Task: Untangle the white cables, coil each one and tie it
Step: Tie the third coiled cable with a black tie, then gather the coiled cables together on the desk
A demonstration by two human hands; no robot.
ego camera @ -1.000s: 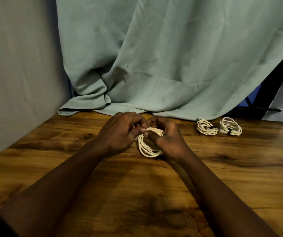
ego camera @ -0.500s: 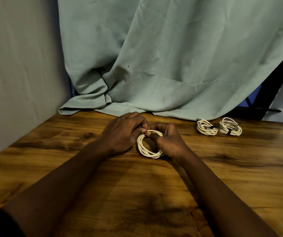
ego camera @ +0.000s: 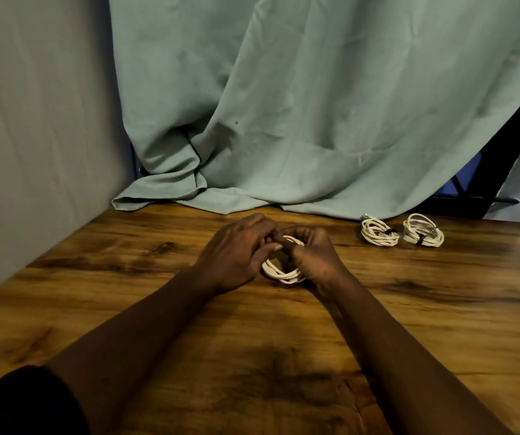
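Note:
A coiled white cable stands on its edge on the wooden table, held between both hands. My left hand pinches the top of the coil with curled fingers. My right hand grips the coil's right side, fingers wrapped over it. The fingertips of both hands meet at the coil's top, hiding what lies between them. Two more white cable coils lie flat at the back right, one beside the other, each bound with a dark tie.
A pale green curtain hangs behind the table and spills onto its back edge. A grey wall closes the left side. A dark frame shows behind the curtain at the right.
The coil has sunk a little lower toward the table between my hands. My fingers have drawn closer together at its top.

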